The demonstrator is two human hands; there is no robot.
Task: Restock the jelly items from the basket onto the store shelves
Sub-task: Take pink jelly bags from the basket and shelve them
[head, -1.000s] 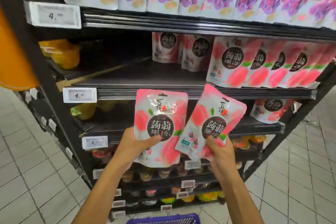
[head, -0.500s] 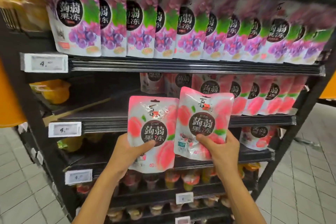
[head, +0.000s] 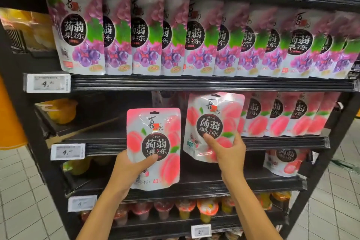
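I hold two pink peach jelly pouches in front of a black store shelf. My left hand (head: 129,169) grips the lower edge of one peach pouch (head: 153,142), upright, just below the middle shelf edge (head: 105,142). My right hand (head: 227,152) pinches the second peach pouch (head: 212,122), thumb on its front, raised to the left end of the row of peach pouches (head: 282,119) standing on that shelf. The basket is out of view.
Purple grape pouches (head: 175,39) fill the shelf above. Yellow jelly cups (head: 60,111) sit at the far left of the middle shelf, with a dark gap beside them. A lone peach pouch (head: 284,161) stands lower right. Fruit cups (head: 194,210) line the bottom shelves. Price tags (head: 67,151) hang on shelf edges.
Both hands have risen with their pouches toward the middle shelf. The right pouch has gone from tilted to upright and now overlaps the left end of the peach row.
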